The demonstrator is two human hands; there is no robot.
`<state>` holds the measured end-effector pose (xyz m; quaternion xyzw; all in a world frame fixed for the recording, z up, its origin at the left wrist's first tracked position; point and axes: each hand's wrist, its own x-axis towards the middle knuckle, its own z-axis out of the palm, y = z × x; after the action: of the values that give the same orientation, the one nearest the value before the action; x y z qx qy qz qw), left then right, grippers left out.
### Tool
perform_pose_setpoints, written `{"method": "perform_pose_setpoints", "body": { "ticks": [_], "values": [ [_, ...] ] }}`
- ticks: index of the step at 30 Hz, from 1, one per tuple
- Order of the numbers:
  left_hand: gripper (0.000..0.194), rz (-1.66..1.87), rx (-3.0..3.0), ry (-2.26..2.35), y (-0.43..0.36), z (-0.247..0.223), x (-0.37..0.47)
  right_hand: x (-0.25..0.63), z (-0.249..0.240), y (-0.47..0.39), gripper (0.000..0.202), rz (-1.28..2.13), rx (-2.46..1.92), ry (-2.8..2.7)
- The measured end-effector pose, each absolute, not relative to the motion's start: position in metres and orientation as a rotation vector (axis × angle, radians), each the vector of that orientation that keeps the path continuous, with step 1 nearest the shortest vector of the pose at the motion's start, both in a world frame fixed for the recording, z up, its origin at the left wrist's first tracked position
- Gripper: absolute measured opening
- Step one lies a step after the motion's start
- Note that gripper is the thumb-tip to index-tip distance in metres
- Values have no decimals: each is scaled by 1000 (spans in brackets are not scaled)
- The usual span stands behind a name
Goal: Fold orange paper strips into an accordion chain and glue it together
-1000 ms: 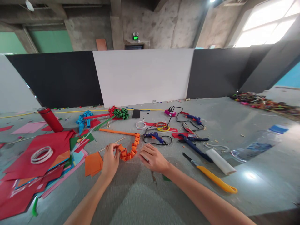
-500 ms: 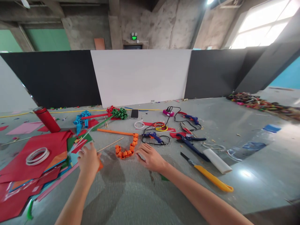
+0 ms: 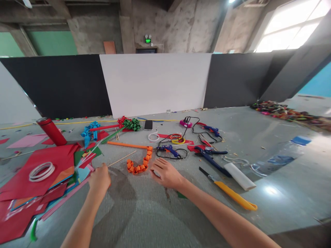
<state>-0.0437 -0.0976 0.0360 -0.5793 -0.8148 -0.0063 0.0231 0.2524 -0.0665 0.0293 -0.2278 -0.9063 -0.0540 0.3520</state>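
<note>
My left hand (image 3: 100, 179) is low over the grey floor with its fingers curled down and together. Whatever they grip is hidden; a sliver of orange shows at the hand's right edge. A thin wooden stick (image 3: 122, 158) runs up and right from beside these fingers. My right hand (image 3: 165, 173) rests loosely bent, thumb apart from the fingers, with nothing visible in it. Just left of its fingertips lies a curved chain of folded orange strips (image 3: 138, 169), joined at its upper end to an orange-wrapped stick (image 3: 129, 145).
Behind my right hand lie a blue glue gun (image 3: 168, 149) and its cord. To the right are pliers (image 3: 210, 160), a yellow-handled knife (image 3: 235, 196), a white roll (image 3: 240, 176) and a plastic bottle (image 3: 280, 156). Red sheets (image 3: 33, 175) and a red flask (image 3: 53, 131) are left.
My left hand has lowered slightly, and its spread fingers have curled together, covering most of the orange piece beneath. My right hand and the orange chain stay almost still.
</note>
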Motion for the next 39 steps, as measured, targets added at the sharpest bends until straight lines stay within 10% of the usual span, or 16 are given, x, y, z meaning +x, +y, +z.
{"method": "perform_pose_setpoints", "body": {
  "ticks": [19, 39],
  "values": [
    [50, -193, -1832, -2400, -96, 43, -48, 251, 31, -68, 16, -174, -588, -2362],
    [23, -249, -1791, -2447, -95, 65, -47, 251, 29, -67, 16, -177, -606, -2390]
  ]
}}
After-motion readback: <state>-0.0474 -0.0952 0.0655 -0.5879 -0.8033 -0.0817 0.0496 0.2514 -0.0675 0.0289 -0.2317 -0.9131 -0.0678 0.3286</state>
